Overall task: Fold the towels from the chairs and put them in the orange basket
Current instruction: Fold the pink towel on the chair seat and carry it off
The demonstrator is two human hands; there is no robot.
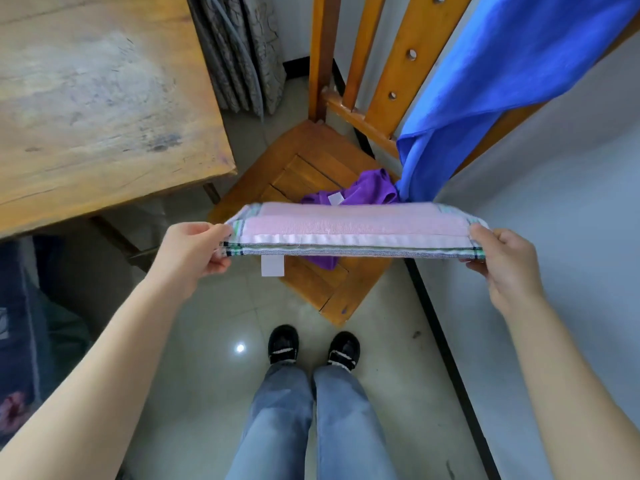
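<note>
Both ends of pink towel (353, 226) pinched — left hand (194, 251), right hand (502, 261) clamped; keep taut, edges aligned — fold halfway next.

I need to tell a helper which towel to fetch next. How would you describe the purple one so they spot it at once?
Find the wooden chair against the wall. On its seat lies the purple towel, crumpled, with a small white tag. The blue towel hangs over the backrest instead, and the pink towel is held in both hands.

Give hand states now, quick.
Left hand: closed on the left end of the folded pink towel with plaid edging.
Right hand: closed on its right end.
</note>
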